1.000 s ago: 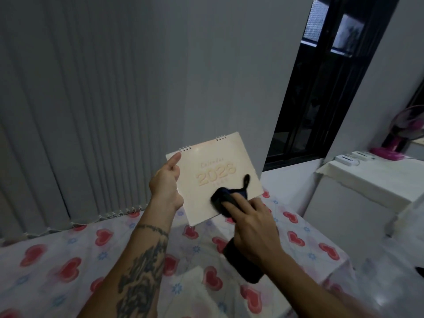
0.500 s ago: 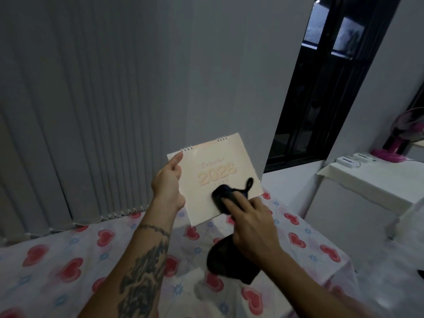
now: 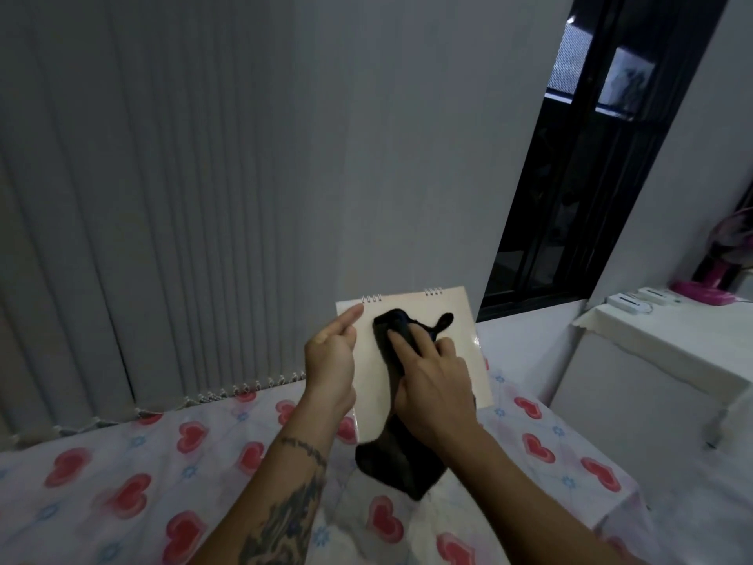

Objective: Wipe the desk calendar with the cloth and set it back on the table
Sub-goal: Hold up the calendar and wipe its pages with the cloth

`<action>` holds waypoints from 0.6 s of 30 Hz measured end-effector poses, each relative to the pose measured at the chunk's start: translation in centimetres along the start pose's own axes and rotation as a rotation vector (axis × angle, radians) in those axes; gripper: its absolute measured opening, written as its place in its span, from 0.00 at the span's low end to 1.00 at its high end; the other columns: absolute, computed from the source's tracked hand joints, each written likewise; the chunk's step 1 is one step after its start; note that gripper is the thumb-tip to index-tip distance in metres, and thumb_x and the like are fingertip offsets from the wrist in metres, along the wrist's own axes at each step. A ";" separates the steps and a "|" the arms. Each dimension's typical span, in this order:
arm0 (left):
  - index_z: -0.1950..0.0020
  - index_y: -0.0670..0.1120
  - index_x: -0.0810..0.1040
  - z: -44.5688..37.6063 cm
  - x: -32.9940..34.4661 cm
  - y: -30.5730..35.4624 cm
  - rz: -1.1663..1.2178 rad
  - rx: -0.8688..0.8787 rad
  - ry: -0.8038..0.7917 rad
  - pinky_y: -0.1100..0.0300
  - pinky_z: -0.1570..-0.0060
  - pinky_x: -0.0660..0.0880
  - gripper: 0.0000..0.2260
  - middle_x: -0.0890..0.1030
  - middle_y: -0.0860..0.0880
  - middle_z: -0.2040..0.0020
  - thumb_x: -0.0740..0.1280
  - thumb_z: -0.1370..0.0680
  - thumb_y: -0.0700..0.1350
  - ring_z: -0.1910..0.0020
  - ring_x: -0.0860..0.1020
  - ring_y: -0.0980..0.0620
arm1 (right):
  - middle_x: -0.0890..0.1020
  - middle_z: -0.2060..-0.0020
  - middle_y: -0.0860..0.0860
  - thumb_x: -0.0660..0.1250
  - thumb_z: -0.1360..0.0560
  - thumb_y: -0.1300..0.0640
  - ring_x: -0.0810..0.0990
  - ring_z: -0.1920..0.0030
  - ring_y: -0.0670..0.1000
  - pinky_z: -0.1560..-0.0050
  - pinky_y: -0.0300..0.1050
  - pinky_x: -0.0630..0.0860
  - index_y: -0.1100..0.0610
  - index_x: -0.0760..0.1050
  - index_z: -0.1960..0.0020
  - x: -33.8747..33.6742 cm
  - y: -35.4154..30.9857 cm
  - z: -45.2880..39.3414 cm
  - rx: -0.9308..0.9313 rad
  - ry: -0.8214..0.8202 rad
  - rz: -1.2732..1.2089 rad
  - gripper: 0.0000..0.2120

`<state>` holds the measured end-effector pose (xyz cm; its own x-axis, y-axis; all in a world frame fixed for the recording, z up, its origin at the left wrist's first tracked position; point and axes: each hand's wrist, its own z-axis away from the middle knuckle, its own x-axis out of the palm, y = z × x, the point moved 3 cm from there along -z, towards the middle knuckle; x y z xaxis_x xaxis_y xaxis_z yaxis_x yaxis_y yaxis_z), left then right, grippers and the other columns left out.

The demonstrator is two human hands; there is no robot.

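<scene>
Step right now: mid-wipe, I'd say. The desk calendar (image 3: 423, 352) is held up in the air over the counter (image 3: 122, 483), cover facing the camera, spiral at the top.

Left hand (image 3: 330, 360): fingers curled closed on the calendar's left edge, index finger pointing up along that edge toward the spiral. This hand is just the holder.

Right hand (image 3: 434, 385): fingers laid fairly flat, pressing the black cloth (image 3: 397, 324) onto the upper middle of the cover. The rest of the cloth hangs down below the wrist, so it's pinned under the fingers and gripped somewhere in the palm.

Where the calendar is: off the counter, above the heart-print tablecloth, in front of the grey wall.

How far along: looks like the front is getting done; can't tell about the back or the stand, those aren't visible.

Next move, my guess: drag the cloth across the rest of the cover while the left hand braces it, maybe flip it, then stand it back on the counter.

Containers: none that I can see, honestly.
</scene>
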<state>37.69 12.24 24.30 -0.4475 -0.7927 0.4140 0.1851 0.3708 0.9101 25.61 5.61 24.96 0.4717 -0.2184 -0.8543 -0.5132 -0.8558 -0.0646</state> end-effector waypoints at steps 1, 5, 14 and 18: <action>0.56 0.58 0.87 -0.2 -0.3 0.0 0.010 0.005 0.008 0.66 0.43 0.68 0.20 0.80 0.63 0.47 0.61 0.19 0.36 0.39 0.74 0.57 | 0.67 0.28 0.50 0.60 0.24 0.52 0.69 0.47 0.55 0.54 0.47 0.68 0.48 0.62 0.25 0.0 0.6 -0.5 0.011 0.005 0.007 0.28; 0.57 0.62 0.87 -0.2 -1.5 -0.2 0.033 0.013 0.044 0.57 0.38 0.76 0.23 0.83 0.53 0.41 0.62 0.19 0.36 0.40 0.79 0.51 | 0.68 0.30 0.50 0.61 0.24 0.54 0.68 0.40 0.57 0.46 0.52 0.71 0.49 0.61 0.25 -0.3 3.8 -2.2 0.201 0.003 0.011 0.28; 0.54 0.55 0.87 -0.1 -0.3 -0.9 0.034 -0.001 -0.008 0.55 0.31 0.71 0.20 0.84 0.57 0.46 0.61 0.20 0.34 0.36 0.77 0.53 | 0.70 0.31 0.50 0.58 0.26 0.50 0.71 0.49 0.55 0.55 0.50 0.71 0.48 0.65 0.27 0.7 -0.6 0.6 -0.093 -0.001 -0.011 0.27; 0.53 0.55 0.87 0.2 -0.6 -0.9 0.050 -0.024 0.030 0.53 0.30 0.71 0.19 0.82 0.55 0.40 0.62 0.19 0.35 0.36 0.76 0.52 | 0.69 0.30 0.49 0.59 0.25 0.51 0.71 0.49 0.55 0.54 0.49 0.71 0.47 0.65 0.27 0.6 2.7 0.0 -0.006 0.019 0.000 0.26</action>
<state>37.59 12.53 23.20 -0.4111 -0.7877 0.4588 0.2274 0.3988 0.8884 24.49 3.15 24.27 0.4849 -0.2276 -0.8444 -0.5094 -0.8584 -0.0612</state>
